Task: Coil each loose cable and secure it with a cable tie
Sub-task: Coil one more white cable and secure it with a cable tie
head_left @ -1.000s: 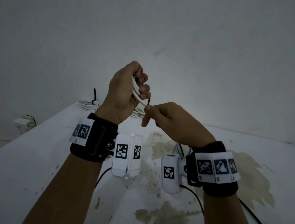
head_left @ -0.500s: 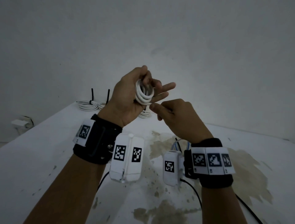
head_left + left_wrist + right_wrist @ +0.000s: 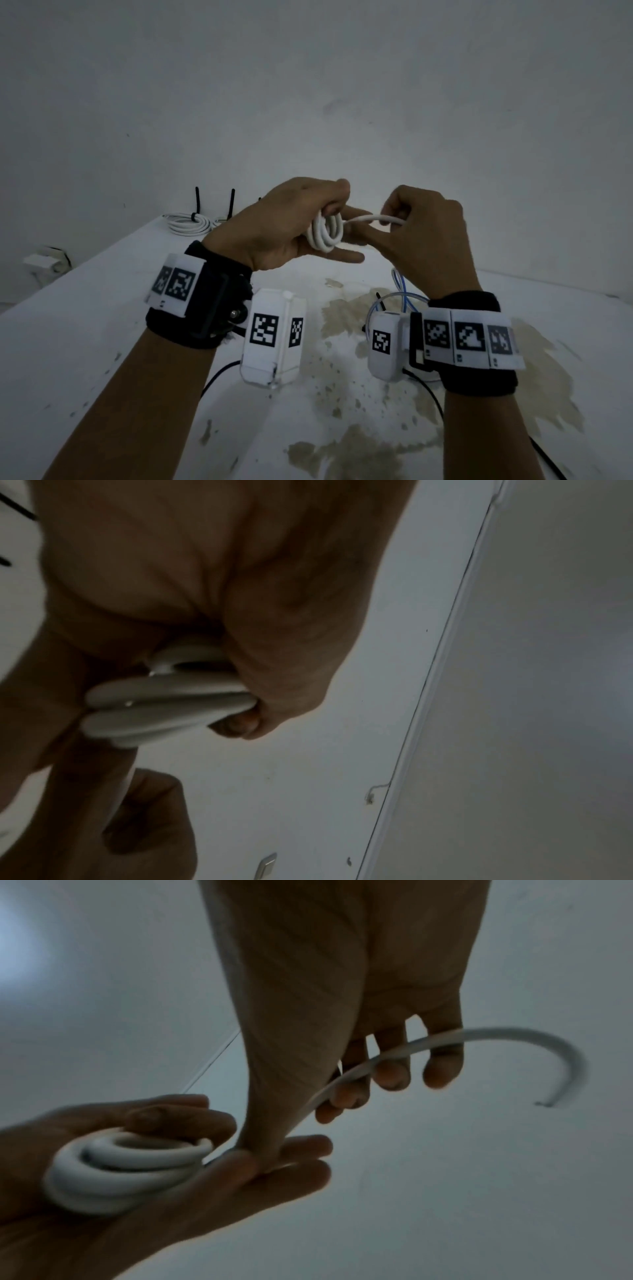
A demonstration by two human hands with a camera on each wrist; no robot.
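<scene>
A white cable coil point(image 3: 325, 231) of a few loops sits in my left hand point(image 3: 291, 226), held up above the table; the thumb presses the loops against the fingers point(image 3: 192, 1118). The same coil point(image 3: 120, 1172) shows in the right wrist view, and from below as loops point(image 3: 164, 704) in the left wrist view. The cable's loose tail point(image 3: 373, 218) runs right into my right hand point(image 3: 424, 236), whose curled fingers point(image 3: 390, 1069) grip it. Past that hand the tail's end point(image 3: 561, 1064) curves free in a hook.
A stained white table point(image 3: 342, 411) lies below. Two coiled white cables point(image 3: 186, 222) with upright black ties point(image 3: 197, 200) rest at its far left corner. A blue and white cable point(image 3: 400, 291) lies under my right wrist. A white wall stands behind.
My right hand has moved up and to the right, drawing the loose tail out sideways from the coil. The left hand has lowered and turned, with the coil still in it.
</scene>
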